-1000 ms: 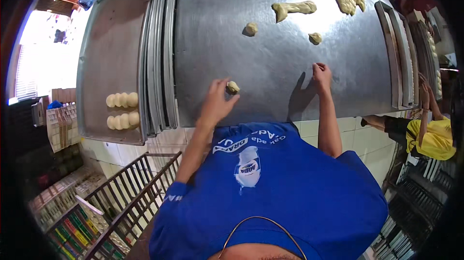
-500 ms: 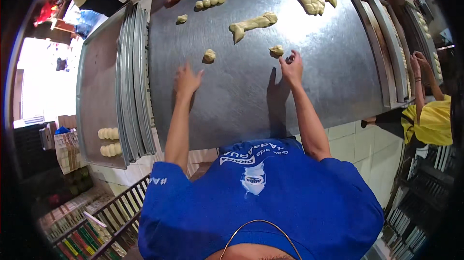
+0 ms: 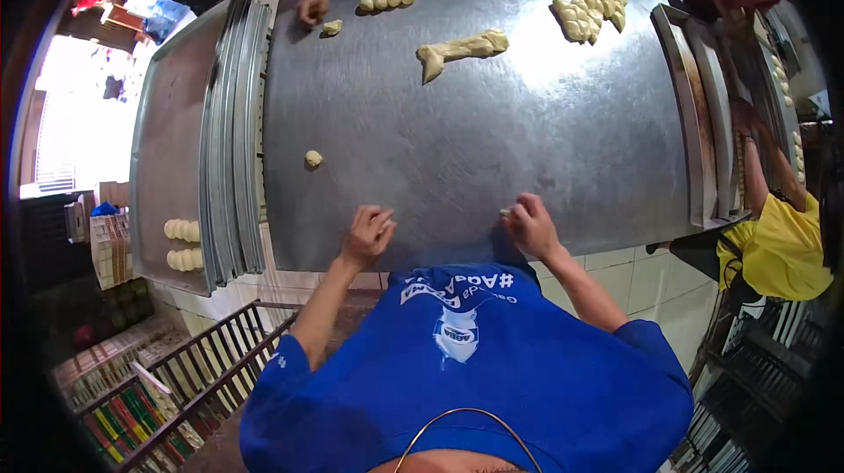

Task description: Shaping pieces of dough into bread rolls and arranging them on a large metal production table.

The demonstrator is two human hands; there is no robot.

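Near the front of the steel table (image 3: pixel 607 156), my left hand (image 3: pixel 372 231) is curled, fingers closed round a small dough piece that is mostly hidden. My right hand (image 3: pixel 527 222) is closed in the same way, with a pale bit of dough (image 3: pixel 505 213) showing at its fingertips. A dough ball (image 3: pixel 314 158) lies alone up and left of my left hand. Farther back are a long dough strip (image 3: pixel 466 48), a row of several balls (image 3: pixel 387 0), a cut slab of dough (image 3: pixel 587 16) and small pieces (image 3: pixel 332 27).
Stacked trays (image 3: pixel 167 148) with rows of balls (image 3: pixel 183 258) stand left; more trays (image 3: pixel 681 112) stand right. A co-worker's hands (image 3: pixel 312 3) work across the table. A person in yellow (image 3: pixel 774 244) is at the right. A rack (image 3: pixel 211 359) stands lower left.
My hands have pulled back toward the front edge, closing on the two dough pieces from mid-table. The ball at left is now uncovered. The co-worker's hands have moved onto the table.
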